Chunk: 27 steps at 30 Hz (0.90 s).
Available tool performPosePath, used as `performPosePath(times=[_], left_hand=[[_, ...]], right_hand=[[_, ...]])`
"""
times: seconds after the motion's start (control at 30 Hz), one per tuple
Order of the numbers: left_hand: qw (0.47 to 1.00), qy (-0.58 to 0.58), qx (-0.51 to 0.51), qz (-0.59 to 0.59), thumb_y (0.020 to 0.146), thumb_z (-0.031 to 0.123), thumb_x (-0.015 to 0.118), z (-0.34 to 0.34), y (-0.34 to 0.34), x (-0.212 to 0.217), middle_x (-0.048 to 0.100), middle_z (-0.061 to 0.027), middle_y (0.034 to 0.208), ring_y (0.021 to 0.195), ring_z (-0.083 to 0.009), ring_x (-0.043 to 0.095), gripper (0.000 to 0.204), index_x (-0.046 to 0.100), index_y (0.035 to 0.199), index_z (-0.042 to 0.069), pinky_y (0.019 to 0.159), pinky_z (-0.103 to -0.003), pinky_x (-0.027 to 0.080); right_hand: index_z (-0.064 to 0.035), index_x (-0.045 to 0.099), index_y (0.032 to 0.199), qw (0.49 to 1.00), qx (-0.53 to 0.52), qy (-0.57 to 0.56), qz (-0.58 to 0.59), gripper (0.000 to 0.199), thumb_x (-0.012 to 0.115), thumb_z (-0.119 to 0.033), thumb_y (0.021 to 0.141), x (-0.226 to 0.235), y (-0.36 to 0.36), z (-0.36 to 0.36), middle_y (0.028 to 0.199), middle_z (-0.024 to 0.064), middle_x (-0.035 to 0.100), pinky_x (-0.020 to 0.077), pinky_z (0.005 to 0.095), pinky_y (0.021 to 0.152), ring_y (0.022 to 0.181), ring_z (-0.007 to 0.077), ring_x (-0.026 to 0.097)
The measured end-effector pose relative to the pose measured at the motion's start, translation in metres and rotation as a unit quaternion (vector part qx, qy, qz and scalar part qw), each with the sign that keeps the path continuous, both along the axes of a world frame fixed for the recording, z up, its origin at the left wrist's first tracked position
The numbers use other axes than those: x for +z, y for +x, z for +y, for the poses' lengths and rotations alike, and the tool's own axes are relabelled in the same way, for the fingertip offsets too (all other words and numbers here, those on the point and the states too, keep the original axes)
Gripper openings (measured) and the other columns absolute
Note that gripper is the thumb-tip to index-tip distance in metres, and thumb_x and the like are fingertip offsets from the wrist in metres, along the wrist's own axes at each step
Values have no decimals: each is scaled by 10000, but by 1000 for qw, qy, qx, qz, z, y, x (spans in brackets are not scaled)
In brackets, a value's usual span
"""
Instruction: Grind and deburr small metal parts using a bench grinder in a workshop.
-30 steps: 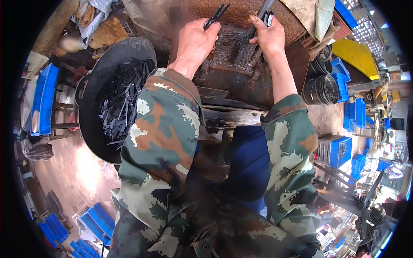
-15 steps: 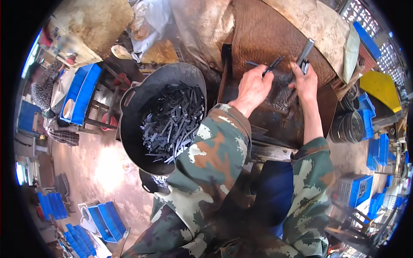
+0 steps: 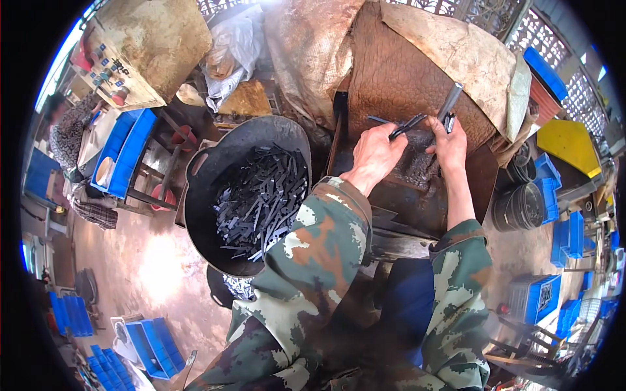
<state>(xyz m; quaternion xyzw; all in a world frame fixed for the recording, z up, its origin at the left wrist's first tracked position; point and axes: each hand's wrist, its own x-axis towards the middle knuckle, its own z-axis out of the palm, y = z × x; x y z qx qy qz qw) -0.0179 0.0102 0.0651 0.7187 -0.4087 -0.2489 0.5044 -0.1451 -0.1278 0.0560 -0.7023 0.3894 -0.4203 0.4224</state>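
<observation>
My left hand [image 3: 377, 155] is closed around dark, slender metal pieces [image 3: 409, 125] whose ends stick out by the thumb; their exact kind is unclear. Another thin strip [image 3: 377, 120] shows just beyond its knuckles. Beside it, my right hand [image 3: 451, 144] grips a grey flat metal bar [image 3: 451, 99] that points up and away, with shorter dark strips against the fingers. Both hands hover close together over a brown, wet-looking metal tray [image 3: 417, 212]. Dark gritty sludge [image 3: 417, 171] lies between them.
On the left stands a black tub [image 3: 199, 215] holding many dark metal strips [image 3: 264, 202], with a smaller bucket [image 3: 218, 290] below it. Brown sheeting [image 3: 411, 78] rises behind the tray. Black buckets [image 3: 518, 208] stand at right. A person [image 3: 68, 140] is at far left by blue bins [image 3: 124, 153].
The view has tilted, so the scene sits slightly lower. My hands have drawn closer together, and the pieces in the left hand now almost meet the right hand.
</observation>
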Motion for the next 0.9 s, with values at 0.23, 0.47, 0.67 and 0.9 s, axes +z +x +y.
performPosePath(times=[0.23, 0.47, 0.67, 0.9], left_hand=[[998, -54, 12, -2, 865, 281, 649, 2, -1, -8, 696, -204, 861, 843, -394, 672, 288, 699, 1053, 69, 745, -448, 516], [993, -120, -1, -10, 880, 250, 641, 13, -5, 6, 628, -196, 678, 624, -292, 641, 248, 700, 916, 12, 619, -411, 483], [989, -142, -13, -27, 885, 238, 651, 11, 2, 3, 630, -184, 671, 591, -234, 602, 255, 694, 891, -13, 611, -391, 479], [994, -60, -43, -85, 902, 272, 634, 14, 0, -2, 654, -184, 734, 689, -312, 636, 253, 713, 951, 37, 673, -417, 483]], right_hand=[[-12, 594, 971, 1000, -12, 2, 18, 247, 690, -236, 932, 1, -1, 3, 831, 66, 651, 520, 291, 446, 524, 139, 594], [-14, 626, 1037, 999, -8, 33, -34, 237, 685, -214, 926, -1, 4, 6, 876, 73, 672, 549, 286, 461, 638, 158, 644], [-27, 651, 1037, 993, 13, 117, -31, 206, 708, -171, 901, 14, -23, 33, 905, 66, 677, 550, 279, 480, 721, 148, 638], [-61, 660, 1085, 963, 214, 107, 120, 267, 760, -85, 838, 30, -86, 101, 1023, -4, 674, 515, 234, 509, 807, 80, 629]])
